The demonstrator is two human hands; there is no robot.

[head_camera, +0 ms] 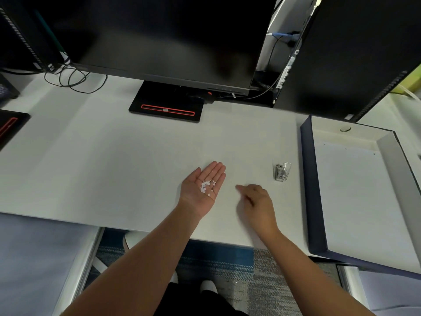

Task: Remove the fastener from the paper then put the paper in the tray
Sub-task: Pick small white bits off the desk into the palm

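Fingers [215, 171] of left hand [201, 192] straight; white paper [355, 197] flat in tray [311, 190]

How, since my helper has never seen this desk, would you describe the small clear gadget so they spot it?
On the white desk, find the dark-walled tray at the right, holding a white sheet. Just left of its wall stands the small gadget. It alone there is clear and silvery, just beyond the right hand.
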